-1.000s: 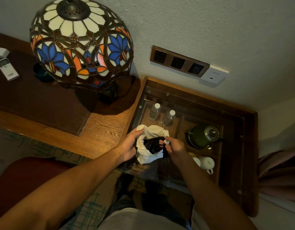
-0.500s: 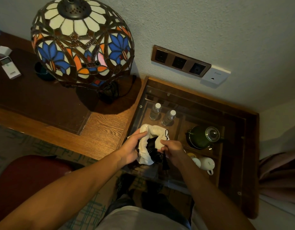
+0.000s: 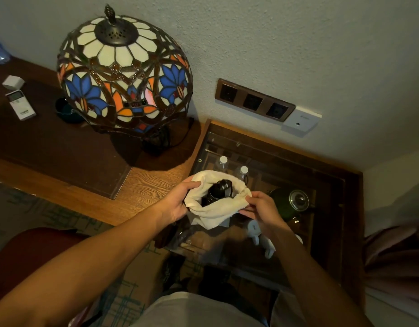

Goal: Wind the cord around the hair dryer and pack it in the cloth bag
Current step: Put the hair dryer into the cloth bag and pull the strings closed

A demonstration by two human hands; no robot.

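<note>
Change since a moment ago: hair dryer (image 3: pixel 218 191) sunk deeper into the cloth bag (image 3: pixel 215 208), plug no longer dangling outside. Bag held above the glass-topped surface (image 3: pixel 326 185), mouth spread wide, presumably so the dryer settles fully in. Left hand (image 3: pixel 177 204): fingers curled shut on the bag's left rim, forearm reaching in from lower left. Right hand (image 3: pixel 262 207): pinching the right rim, wrist bent inward. Cord not distinguishable inside.

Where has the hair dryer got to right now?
In the head view, the black hair dryer sits inside the open cloth bag, held between the left hand and right hand over the glass-topped cabinet.
</note>
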